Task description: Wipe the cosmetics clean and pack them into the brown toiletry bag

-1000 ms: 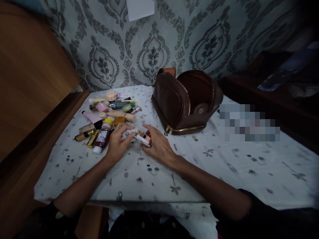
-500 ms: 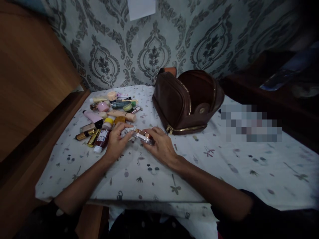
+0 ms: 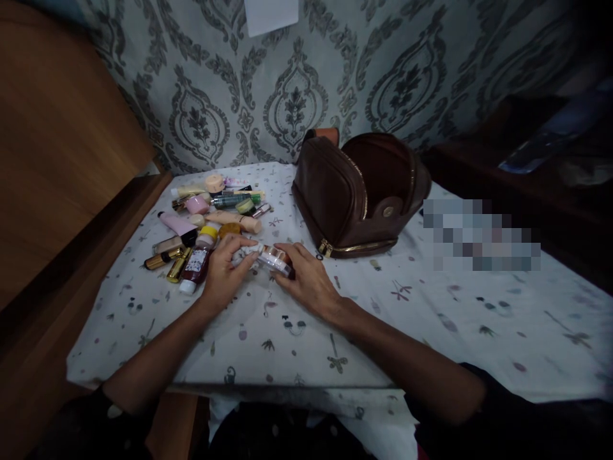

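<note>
My right hand [image 3: 309,278] is closed on a small clear-and-brown cosmetic container [image 3: 276,258], its fingers along the far side and thumb below. At the container's left end, my left hand [image 3: 227,268] pinches a whitish, crumpled-looking piece [image 3: 251,250], possibly a tissue; the fingers partly cover it. Just left of that hand lies a dark red bottle [image 3: 195,268] with a white cap. Beyond it sit a jar with a yellow lid [image 3: 208,235] and an amber jar [image 3: 230,230]. Both hands are low over the patterned cloth, in front of the other cosmetics.
A brown leather toiletry bag [image 3: 330,191] stands unzipped behind my right hand. Several tubes and jars, among them a peach tube [image 3: 239,222] and a lilac tube [image 3: 175,223], lie at the left. A wooden panel [image 3: 62,115] borders the left side; a blurred patch [image 3: 479,236] lies right.
The container has turned slightly between my hands and shows more of its brown-and-white side. Both hands stay in nearly the same place; the bag and the other cosmetics have not moved.
</note>
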Tool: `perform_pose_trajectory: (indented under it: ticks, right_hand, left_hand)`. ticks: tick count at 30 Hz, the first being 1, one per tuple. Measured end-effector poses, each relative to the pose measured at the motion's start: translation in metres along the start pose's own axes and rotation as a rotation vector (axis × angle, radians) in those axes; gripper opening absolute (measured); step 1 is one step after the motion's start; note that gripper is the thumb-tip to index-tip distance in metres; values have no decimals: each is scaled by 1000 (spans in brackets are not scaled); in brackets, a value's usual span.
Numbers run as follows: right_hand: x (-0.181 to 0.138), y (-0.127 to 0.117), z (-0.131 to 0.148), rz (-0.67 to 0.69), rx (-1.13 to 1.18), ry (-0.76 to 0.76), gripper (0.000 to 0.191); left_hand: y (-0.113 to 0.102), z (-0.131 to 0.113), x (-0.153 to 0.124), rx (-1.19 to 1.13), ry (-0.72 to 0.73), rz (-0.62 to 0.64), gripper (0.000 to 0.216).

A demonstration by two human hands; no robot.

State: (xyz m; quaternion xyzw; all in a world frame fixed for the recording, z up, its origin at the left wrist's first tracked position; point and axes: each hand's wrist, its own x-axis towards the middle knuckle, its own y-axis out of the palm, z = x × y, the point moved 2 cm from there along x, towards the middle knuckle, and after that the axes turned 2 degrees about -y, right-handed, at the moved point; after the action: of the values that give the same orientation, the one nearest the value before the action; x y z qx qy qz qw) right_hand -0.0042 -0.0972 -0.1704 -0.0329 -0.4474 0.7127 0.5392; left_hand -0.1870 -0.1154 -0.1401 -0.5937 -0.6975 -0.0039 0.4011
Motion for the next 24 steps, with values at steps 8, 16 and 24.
perform_pose_trajectory:
  ticks: [8, 16, 24]
  right_hand:
    - [3, -3, 0, -73, 126, 27, 16]
    - [0, -7, 7, -94, 29, -34, 9]
    - [1, -9, 6, -53, 26, -41, 15]
  left_hand:
    - [-4, 6, 3, 7, -71, -19, 9]
    - [-2, 2, 2, 8, -18, -16, 8]
    - [-3, -7, 1, 79, 83, 0, 9]
